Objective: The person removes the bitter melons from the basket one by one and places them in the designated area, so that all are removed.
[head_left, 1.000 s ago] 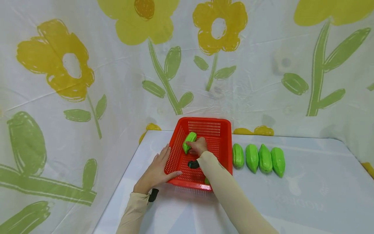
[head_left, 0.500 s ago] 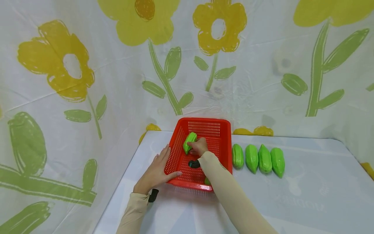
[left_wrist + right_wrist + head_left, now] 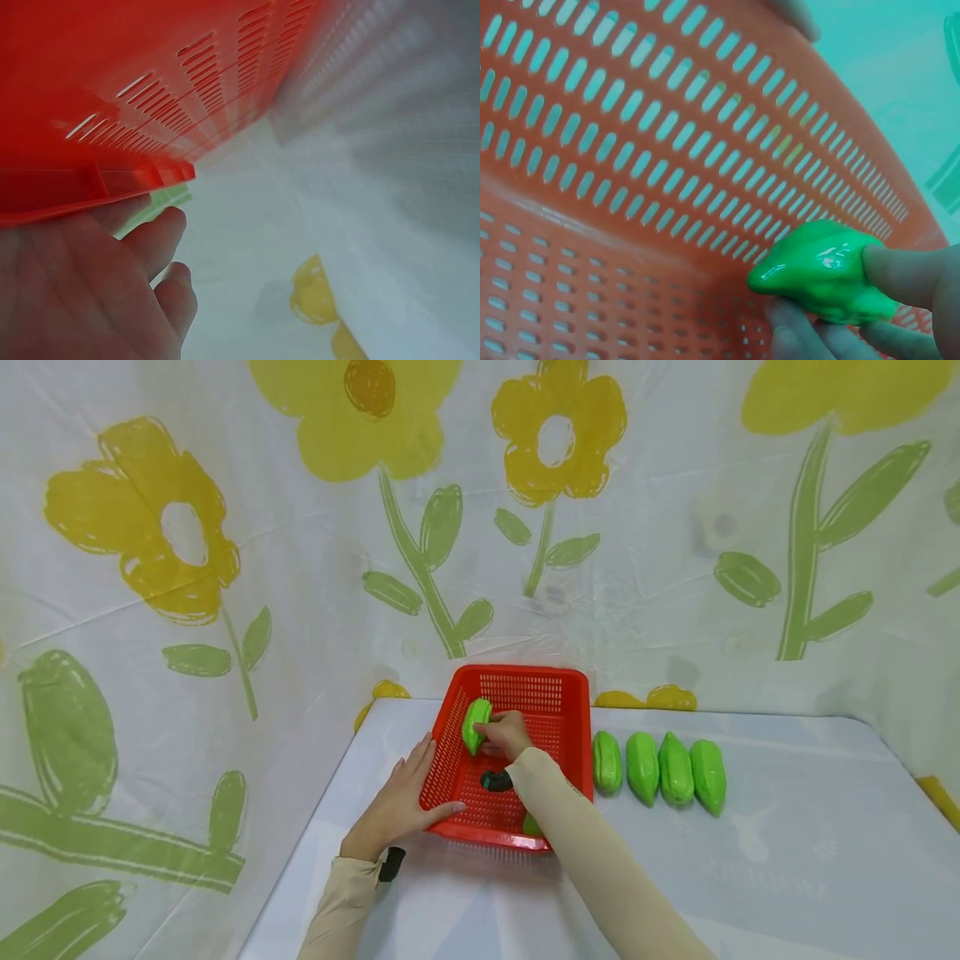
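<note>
Inside the red plastic basket [image 3: 576, 735], my right hand [image 3: 507, 735] pinches a green star fruit [image 3: 476, 725] between thumb and fingers. The star fruit lies close to the basket's left wall, its pointed end showing in the right wrist view, where the thumb [image 3: 904, 274] presses on its side. My left hand [image 3: 397, 797] rests along the basket's left rim with fingers extended and the thumb over the near rim. In the left wrist view its palm [image 3: 82, 292] sits against the rim's underside. Another green piece [image 3: 532, 825] shows at the basket's near right corner, mostly covered by the right sleeve.
Several green star fruits [image 3: 677, 770] stand in a row on the white table [image 3: 787, 810], just right of the basket. A flower-patterned cloth [image 3: 645, 610] hangs behind the table and along its left side.
My right hand has shifted the star fruit a little left, nearer the basket's left wall. The left hand stays on the rim. The head view has turned slightly.
</note>
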Demonstrator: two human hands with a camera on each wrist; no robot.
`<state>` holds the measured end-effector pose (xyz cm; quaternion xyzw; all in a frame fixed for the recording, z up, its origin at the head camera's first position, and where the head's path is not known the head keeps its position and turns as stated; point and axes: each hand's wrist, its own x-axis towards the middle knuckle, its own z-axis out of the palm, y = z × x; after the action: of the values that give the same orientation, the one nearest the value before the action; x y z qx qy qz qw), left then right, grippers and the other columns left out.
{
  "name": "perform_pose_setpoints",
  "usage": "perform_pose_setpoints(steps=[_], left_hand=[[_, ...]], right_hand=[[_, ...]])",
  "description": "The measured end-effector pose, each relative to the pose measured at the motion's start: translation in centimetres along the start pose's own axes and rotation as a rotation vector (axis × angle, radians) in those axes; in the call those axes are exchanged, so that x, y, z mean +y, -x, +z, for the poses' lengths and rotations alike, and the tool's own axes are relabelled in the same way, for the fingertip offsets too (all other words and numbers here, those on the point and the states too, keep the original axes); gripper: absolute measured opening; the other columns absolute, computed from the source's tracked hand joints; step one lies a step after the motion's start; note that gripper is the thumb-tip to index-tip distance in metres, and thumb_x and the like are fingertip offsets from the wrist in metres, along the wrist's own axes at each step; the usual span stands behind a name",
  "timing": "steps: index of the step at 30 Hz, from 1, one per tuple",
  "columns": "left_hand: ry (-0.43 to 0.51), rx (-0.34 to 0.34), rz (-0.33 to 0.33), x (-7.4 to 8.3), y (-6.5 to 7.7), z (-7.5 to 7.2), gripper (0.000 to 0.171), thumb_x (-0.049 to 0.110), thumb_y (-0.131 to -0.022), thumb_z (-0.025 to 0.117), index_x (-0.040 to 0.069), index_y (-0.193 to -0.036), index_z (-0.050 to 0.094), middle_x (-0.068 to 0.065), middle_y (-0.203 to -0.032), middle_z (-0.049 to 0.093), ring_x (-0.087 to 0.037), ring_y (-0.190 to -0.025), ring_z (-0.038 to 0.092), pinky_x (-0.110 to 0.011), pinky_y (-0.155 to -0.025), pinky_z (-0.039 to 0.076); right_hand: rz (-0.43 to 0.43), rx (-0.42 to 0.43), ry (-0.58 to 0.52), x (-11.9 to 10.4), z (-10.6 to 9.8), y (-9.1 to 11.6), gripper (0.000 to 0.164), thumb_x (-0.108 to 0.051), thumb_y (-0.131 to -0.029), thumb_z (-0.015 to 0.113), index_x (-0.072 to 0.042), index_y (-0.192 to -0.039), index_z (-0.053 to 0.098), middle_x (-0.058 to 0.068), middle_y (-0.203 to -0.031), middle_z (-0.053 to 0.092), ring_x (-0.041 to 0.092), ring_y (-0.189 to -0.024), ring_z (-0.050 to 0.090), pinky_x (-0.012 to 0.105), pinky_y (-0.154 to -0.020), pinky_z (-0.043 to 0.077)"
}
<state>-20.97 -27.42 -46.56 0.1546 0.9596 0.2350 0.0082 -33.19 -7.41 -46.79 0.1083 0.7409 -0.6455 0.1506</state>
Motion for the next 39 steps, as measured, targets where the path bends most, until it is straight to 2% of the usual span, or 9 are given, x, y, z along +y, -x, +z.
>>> perform_pose_setpoints(steps=[5,16,22,24,29,32,39], left_hand=[[0.011,0.008,0.002,-0.1,0.0,0.1,0.114,0.063,-0.087,0.070,0.008,-0.167,0.010,-0.005,-0.177,0.010,-0.031,-0.162,0.021,-0.059,-0.132,0.015],[0.001,0.008,0.010,-0.3,0.1,0.0,0.117,0.071,-0.086,0.066,0.009,-0.167,0.010,-0.005,-0.177,0.009,-0.031,-0.163,0.019,-0.059,-0.132,0.014],[0.005,0.003,0.009,-0.4,0.1,0.0,0.118,0.072,-0.086,0.066,0.009,-0.167,0.009,-0.005,-0.177,0.009,-0.031,-0.162,0.019,-0.059,-0.132,0.014],[0.004,0.001,0.008,-0.4,0.1,0.0,0.118,0.072,-0.085,0.065,0.009,-0.167,0.009,-0.005,-0.177,0.009,-0.031,-0.163,0.019,-0.059,-0.132,0.014],[0.002,0.006,0.020,-0.3,0.1,0.1,0.116,0.069,-0.087,0.066,0.008,-0.167,0.009,-0.007,-0.177,0.009,-0.033,-0.162,0.019,-0.061,-0.131,0.015],[-0.003,0.011,0.027,-0.3,0.1,0.1,0.114,0.068,-0.088,0.066,0.008,-0.167,0.009,-0.006,-0.177,0.008,-0.033,-0.163,0.018,-0.061,-0.131,0.015],[-0.008,0.008,0.032,-0.3,0.0,0.1,0.114,0.069,-0.088,0.065,0.009,-0.167,0.008,-0.005,-0.177,0.007,-0.032,-0.163,0.017,-0.059,-0.132,0.014]], right_hand=[[-0.007,-0.033,-0.003,-0.4,-0.1,0.3,0.046,-0.019,-0.098,0.072,0.003,-0.138,0.061,0.024,-0.128,0.070,0.021,-0.083,0.076,0.035,-0.080,0.066],[-0.043,-0.062,0.050,-1.3,-1.6,1.3,0.052,-0.022,-0.099,0.071,0.003,-0.143,0.057,0.024,-0.131,0.068,0.025,-0.088,0.076,0.034,-0.079,0.065],[-0.067,-0.114,0.056,-1.8,-2.6,1.8,0.055,-0.023,-0.099,0.071,0.000,-0.147,0.055,0.022,-0.132,0.068,0.032,-0.099,0.077,0.038,-0.085,0.065],[-0.071,-0.138,0.062,-2.0,-3.1,2.0,0.056,-0.023,-0.099,0.070,-0.001,-0.148,0.053,0.022,-0.132,0.068,0.035,-0.105,0.076,0.040,-0.089,0.064],[-0.095,-0.167,0.067,-2.7,-4.4,2.7,0.055,-0.022,-0.100,0.069,0.000,-0.149,0.052,0.023,-0.133,0.067,0.033,-0.102,0.077,0.046,-0.097,0.062],[-0.117,-0.182,0.065,-3.0,-5.4,3.2,0.055,-0.023,-0.101,0.067,0.001,-0.148,0.052,0.023,-0.135,0.065,0.029,-0.097,0.078,0.043,-0.093,0.063],[-0.136,-0.202,0.071,-3.1,-7.8,3.9,0.057,-0.025,-0.103,0.065,0.001,-0.151,0.048,0.022,-0.139,0.063,0.029,-0.100,0.077,0.038,-0.093,0.063]])
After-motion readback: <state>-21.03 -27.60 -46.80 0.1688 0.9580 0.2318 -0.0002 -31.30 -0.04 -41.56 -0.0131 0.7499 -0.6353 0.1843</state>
